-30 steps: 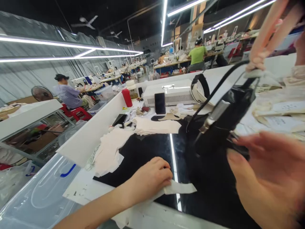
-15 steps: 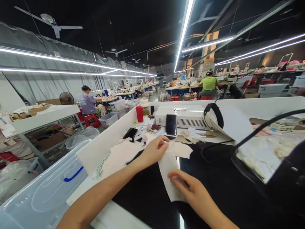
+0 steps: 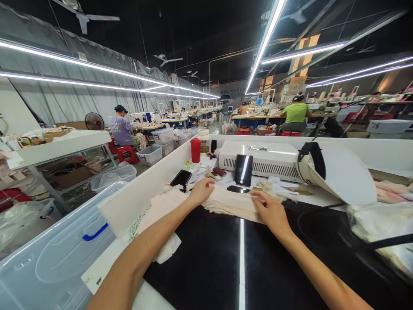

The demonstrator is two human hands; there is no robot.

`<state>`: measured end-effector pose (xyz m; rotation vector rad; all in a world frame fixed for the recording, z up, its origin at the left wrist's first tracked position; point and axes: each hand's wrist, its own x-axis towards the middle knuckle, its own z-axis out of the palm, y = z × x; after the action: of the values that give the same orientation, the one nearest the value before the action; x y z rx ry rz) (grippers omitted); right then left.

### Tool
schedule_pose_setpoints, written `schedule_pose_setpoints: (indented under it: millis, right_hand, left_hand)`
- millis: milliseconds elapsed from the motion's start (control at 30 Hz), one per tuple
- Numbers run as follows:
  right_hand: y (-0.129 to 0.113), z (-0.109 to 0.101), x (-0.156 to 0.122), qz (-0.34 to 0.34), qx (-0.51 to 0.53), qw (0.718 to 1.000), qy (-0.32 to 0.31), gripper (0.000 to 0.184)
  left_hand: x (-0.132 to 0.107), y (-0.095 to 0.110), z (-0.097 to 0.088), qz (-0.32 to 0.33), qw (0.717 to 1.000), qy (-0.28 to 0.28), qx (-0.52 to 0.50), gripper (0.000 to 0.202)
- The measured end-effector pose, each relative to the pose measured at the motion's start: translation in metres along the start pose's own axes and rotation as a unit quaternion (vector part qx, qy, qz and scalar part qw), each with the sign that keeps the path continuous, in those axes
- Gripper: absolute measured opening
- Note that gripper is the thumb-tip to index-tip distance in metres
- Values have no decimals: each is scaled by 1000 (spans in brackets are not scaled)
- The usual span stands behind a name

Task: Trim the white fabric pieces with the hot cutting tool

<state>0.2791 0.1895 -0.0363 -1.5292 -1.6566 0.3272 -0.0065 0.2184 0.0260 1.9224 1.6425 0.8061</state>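
A low stack of cream fabric pieces (image 3: 230, 203) lies across the far part of the black work surface (image 3: 206, 262). My left hand (image 3: 201, 192) is closed at the stack's left end, thumb and fingertips pinched together at the upper corner. At the right end, my right hand (image 3: 273, 214) has its thumb and fingers bent onto the edge of the pieces. More cream fabric (image 3: 167, 202) is spread to the left, partly behind my left forearm. A white piece (image 3: 168, 249) sticks out from under that forearm.
Behind the stack are a propped phone (image 3: 243, 170), a white vented box (image 3: 261, 157), a red cup (image 3: 195, 150) and scraps. A white curved shade (image 3: 345, 172) and bagged material (image 3: 380, 224) lie right. A lidded plastic bin (image 3: 64, 254) stands left. Co-workers sit at machines beyond.
The white strip that lay between my hands is no longer there. My right hand has moved away from me and right, onto the stack's end. My left hand has shifted slightly left. The view has turned left.
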Motion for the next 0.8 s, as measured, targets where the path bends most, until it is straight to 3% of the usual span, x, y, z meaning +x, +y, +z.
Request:
schedule_pose_setpoints:
  millis: [100, 200, 400, 500, 600, 800]
  right_hand:
    - [9, 3, -1, -12, -36, 999, 6, 28]
    - [8, 0, -7, -33, -56, 998, 23, 37]
    - [-9, -10, -24, -88, -22, 996, 16, 43]
    - [-22, -10, -35, -99, 10, 995, 6, 42]
    - [-35, -7, -48, -100, 39, 994, -10, 40]
    - [-54, -9, -75, -117, 87, 988, -53, 36]
  left_hand:
    - [1, -9, 6, -11, 1000, -14, -1, 40]
    - [-3, -15, -7, -25, 999, -27, 2, 42]
    - [-34, -40, -85, -46, 994, -19, 97, 41]
    - [-59, -51, -113, -84, 984, -16, 159, 41]
    - [-80, -56, -116, -111, 975, -22, 191, 42]
    - [-94, -51, -97, -93, 977, 6, 190, 40]
